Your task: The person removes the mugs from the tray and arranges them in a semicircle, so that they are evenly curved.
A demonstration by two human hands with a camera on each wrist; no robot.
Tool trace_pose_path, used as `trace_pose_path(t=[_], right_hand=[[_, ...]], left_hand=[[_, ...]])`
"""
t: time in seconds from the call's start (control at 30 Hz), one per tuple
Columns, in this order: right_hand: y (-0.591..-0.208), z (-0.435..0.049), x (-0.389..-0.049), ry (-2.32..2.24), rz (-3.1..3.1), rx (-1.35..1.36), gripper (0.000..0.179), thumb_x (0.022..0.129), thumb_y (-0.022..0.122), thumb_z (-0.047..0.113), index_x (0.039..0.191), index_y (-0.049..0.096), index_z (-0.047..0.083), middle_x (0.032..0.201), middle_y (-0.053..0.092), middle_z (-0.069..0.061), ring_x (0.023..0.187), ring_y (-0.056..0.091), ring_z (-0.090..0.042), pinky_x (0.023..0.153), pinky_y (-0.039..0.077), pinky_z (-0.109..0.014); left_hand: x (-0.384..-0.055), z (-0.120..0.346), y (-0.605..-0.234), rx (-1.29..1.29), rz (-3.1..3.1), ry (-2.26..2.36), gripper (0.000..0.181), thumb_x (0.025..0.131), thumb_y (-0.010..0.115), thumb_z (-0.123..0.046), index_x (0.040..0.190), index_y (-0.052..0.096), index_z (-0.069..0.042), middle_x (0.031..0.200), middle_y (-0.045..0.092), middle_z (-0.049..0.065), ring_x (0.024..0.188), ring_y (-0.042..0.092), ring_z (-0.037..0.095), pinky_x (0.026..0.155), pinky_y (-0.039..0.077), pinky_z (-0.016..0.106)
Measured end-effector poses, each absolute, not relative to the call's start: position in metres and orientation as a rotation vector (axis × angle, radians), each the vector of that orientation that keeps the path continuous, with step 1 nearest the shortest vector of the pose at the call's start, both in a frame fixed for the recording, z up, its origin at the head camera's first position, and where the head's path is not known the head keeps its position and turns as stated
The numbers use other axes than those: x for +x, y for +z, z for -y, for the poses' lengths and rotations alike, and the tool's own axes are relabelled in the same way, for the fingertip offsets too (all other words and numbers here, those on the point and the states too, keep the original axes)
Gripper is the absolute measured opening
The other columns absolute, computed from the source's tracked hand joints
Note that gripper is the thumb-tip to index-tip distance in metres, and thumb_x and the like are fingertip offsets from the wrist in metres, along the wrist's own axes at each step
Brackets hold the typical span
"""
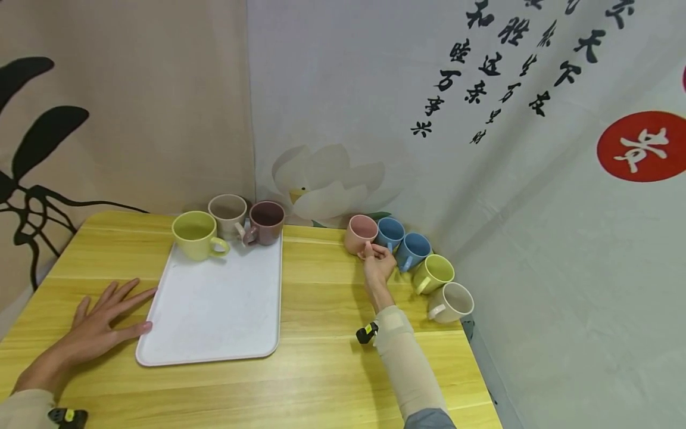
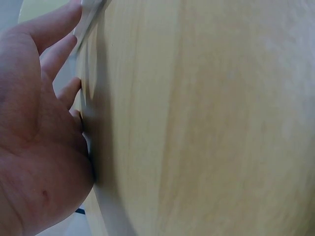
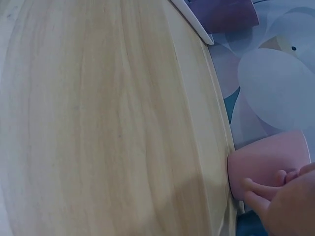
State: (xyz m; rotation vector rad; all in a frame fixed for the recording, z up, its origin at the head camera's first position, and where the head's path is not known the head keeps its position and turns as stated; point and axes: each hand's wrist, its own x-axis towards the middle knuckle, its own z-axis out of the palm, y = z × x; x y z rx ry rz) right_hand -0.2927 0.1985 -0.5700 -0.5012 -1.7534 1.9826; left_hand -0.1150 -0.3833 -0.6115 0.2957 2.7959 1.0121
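My right hand (image 1: 379, 268) pinches the handle of a pink mug (image 1: 356, 234) at the back edge of the table. In the right wrist view the same pink mug (image 3: 263, 157) stands upright, with the fingers at its side. My left hand (image 1: 102, 322) lies spread on the wood, its thumb and index fingertips touching the left edge of a white tray (image 1: 214, 316). The left wrist view has the left hand (image 2: 44, 123) with its fingers extended toward the tray. At the tray's far end stand a yellow-green mug (image 1: 194, 238), a light grey mug (image 1: 227, 215) and a dark mauve mug (image 1: 267, 221).
Right of the pink mug, two blue mugs (image 1: 390, 232), another yellow-green mug (image 1: 434, 272) and a cream mug (image 1: 452, 302) stand close together along the table's right edge. A printed curtain (image 1: 332, 89) hangs right behind the wooden table (image 1: 321, 298).
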Motion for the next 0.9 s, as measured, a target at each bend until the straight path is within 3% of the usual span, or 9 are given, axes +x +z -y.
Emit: trace_pose_path(t=[0.2,0.4,0.5,0.63,0.9], right_hand=[[-0.57,-0.2,-0.29,1.924,1.823,-0.487,0.012,0.106,0.08,0.009,0.11,0.075,-0.002,0.096,0.075,-0.024,0.096,0.079,-0.053,0.098,0.067,-0.064],[-0.568,-0.201,-0.285,1.863,1.88,-0.517,0.022,0.106,0.08,0.012,0.118,0.073,-0.006,0.101,0.073,-0.02,0.101,0.077,-0.053,0.099,0.068,-0.061],[-0.568,-0.202,-0.279,1.763,1.955,-0.55,0.029,0.106,0.081,0.015,0.124,0.074,-0.007,0.108,0.074,-0.017,0.105,0.077,-0.044,0.098,0.07,-0.051],[-0.568,-0.203,-0.269,1.635,2.044,-0.543,0.033,0.107,0.08,0.018,0.131,0.073,-0.004,0.121,0.076,-0.019,0.115,0.074,-0.034,0.102,0.062,-0.039],[-0.564,-0.198,-0.249,1.559,2.042,-0.352,0.034,0.107,0.076,0.009,0.135,0.067,-0.008,0.13,0.071,-0.029,0.125,0.07,-0.047,0.118,0.056,-0.062]], left_hand=[[-0.117,0.383,-0.611,0.298,-2.802,1.005,0.083,0.112,0.066,-0.045,0.18,0.029,-0.016,0.189,-0.002,0.029,0.168,-0.021,0.068,0.121,-0.037,0.082],[-0.117,0.383,-0.612,0.301,-2.801,0.997,0.083,0.112,0.066,-0.046,0.18,0.029,-0.016,0.189,-0.002,0.03,0.168,-0.021,0.068,0.121,-0.037,0.083],[-0.117,0.384,-0.612,0.306,-2.806,1.003,0.083,0.112,0.067,-0.045,0.18,0.029,-0.016,0.189,-0.002,0.031,0.168,-0.021,0.068,0.121,-0.037,0.083],[-0.116,0.383,-0.612,0.309,-2.812,1.003,0.083,0.112,0.067,-0.045,0.18,0.029,-0.016,0.189,-0.002,0.03,0.168,-0.021,0.068,0.121,-0.036,0.083],[-0.115,0.383,-0.61,0.309,-2.804,1.008,0.083,0.112,0.067,-0.044,0.18,0.029,-0.016,0.189,-0.002,0.03,0.168,-0.021,0.068,0.12,-0.036,0.084]])
